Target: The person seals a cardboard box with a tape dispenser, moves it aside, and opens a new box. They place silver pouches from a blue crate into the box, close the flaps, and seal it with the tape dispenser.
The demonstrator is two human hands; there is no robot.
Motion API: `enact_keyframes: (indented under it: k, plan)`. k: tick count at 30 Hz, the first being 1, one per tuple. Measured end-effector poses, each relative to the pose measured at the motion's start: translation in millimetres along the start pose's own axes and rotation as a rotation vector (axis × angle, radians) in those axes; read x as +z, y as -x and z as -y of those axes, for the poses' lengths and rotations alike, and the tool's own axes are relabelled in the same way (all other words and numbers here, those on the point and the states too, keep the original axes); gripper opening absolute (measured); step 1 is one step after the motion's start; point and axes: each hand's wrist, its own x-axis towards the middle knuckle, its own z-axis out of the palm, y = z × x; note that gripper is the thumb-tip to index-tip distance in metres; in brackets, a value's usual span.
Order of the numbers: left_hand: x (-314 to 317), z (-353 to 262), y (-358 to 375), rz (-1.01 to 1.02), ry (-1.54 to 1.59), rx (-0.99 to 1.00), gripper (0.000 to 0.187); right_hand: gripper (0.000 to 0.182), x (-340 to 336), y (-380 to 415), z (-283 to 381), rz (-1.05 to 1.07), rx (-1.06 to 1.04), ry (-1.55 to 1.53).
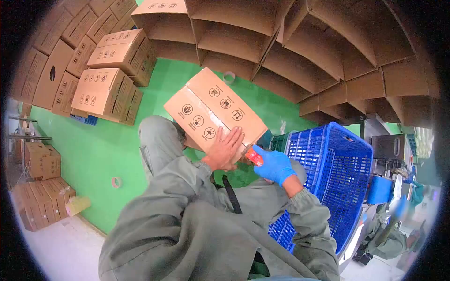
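A closed cardboard box [216, 114] with printed black symbols sits tilted in front of my knees, a seam running across its top face. My bare left hand [227, 147] lies on the box's near corner, its fingers stretched out over the cardboard. In a blue glove, my right hand [275, 165] is closed around a small red-orange tool [254, 155] with pale markings. The tool's front end is at the box's near edge, beside my left fingers. Its exact kind is hard to make out, and its tip is partly hidden.
Blue plastic crates [344, 168] stand close on my right. Stacked cartons [110, 89] fill the left, with smaller cartons [43, 160] further down. Open cardboard compartments [234, 37] rise ahead. Tape rolls [116, 182] lie on the green floor [101, 154].
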Motion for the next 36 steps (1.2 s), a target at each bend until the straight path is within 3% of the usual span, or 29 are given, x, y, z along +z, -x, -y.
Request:
enact_keyframes:
  k: [3, 5, 9, 11, 13, 17, 18, 19, 20, 21, 23, 25, 26, 27, 29, 30, 31, 33, 35, 36]
  plan:
    - [-2, 5, -6, -0.049, 0.002, -0.069, 0.124, 0.069, -3, -2, 2, -0.007, 0.015, -0.005]
    - [-4, 20, -11, 0.023, -0.133, -0.099, 0.122, 0.071, -3, 2, -1, 0.026, 0.054, -0.015]
    - [-7, 57, -18, -0.043, -0.095, -0.094, 0.120, 0.063, 12, -17, -3, 0.104, 0.085, -0.005]
    - [-16, 60, -20, 0.034, -0.136, -0.083, 0.117, 0.057, 48, -48, -4, 0.153, 0.039, 0.027]
    - [-16, 57, -16, 0.036, -0.167, -0.077, 0.116, 0.052, 89, -89, 1, -0.051, 0.015, -0.123]
    - [-15, 56, -18, 0.027, -0.049, -0.085, 0.114, 0.047, 94, -102, 19, -0.117, 0.067, -0.142]
    - [-5, 69, -22, -0.115, -0.092, -0.005, 0.101, 0.046, 100, -106, 10, -0.069, 0.034, 0.027]
    - [-23, 84, -35, -0.131, -0.088, 0.013, 0.101, 0.045, 98, -116, -2, -0.027, -0.003, 0.211]
    - [-55, 98, -47, 0.127, 0.126, 0.015, 0.090, 0.047, 101, -119, -10, 0.110, 0.006, 0.405]
    - [-81, 113, -53, 0.392, 0.334, 0.019, 0.079, 0.047, 83, -110, -13, 0.114, 0.026, 0.408]
    - [-111, 156, -56, 0.079, 0.452, -0.121, 0.061, 0.055, -2, -71, -10, 0.343, 0.031, 0.263]
    - [-106, 239, -67, -0.143, 0.240, -0.161, 0.063, 0.064, -84, -23, -2, 0.002, 0.016, 0.035]
    - [-104, 270, -68, -0.244, 0.222, -0.286, 0.064, 0.065, -113, -7, -8, -0.185, 0.117, 0.081]
    - [-100, 296, -67, -0.348, 0.210, -0.413, 0.064, 0.070, -147, 7, -13, -0.501, 0.153, 0.003]
    - [-84, 340, -68, -0.256, 0.405, -0.685, 0.067, 0.073, -218, 10, -27, -1.149, 0.111, -0.016]
    - [-47, 367, -69, -0.153, 0.931, -0.544, 0.067, 0.076, -256, 9, -39, -1.268, 0.252, 0.191]
    - [-15, 386, -71, -0.033, 1.438, -0.366, 0.067, 0.078, -292, 3, -48, -1.331, 0.356, 0.357]
    - [-42, 352, -57, -0.080, 1.018, -0.583, 0.068, 0.077, -354, -21, -79, -1.178, 0.464, 0.500]
    - [-68, 335, -43, -0.024, 1.036, -0.622, 0.071, 0.066, -399, -75, -167, -1.117, 0.104, 0.532]
    - [-75, 334, -37, 0.018, 0.999, -0.662, 0.073, 0.060, -403, -103, -193, -1.126, 0.091, 0.480]
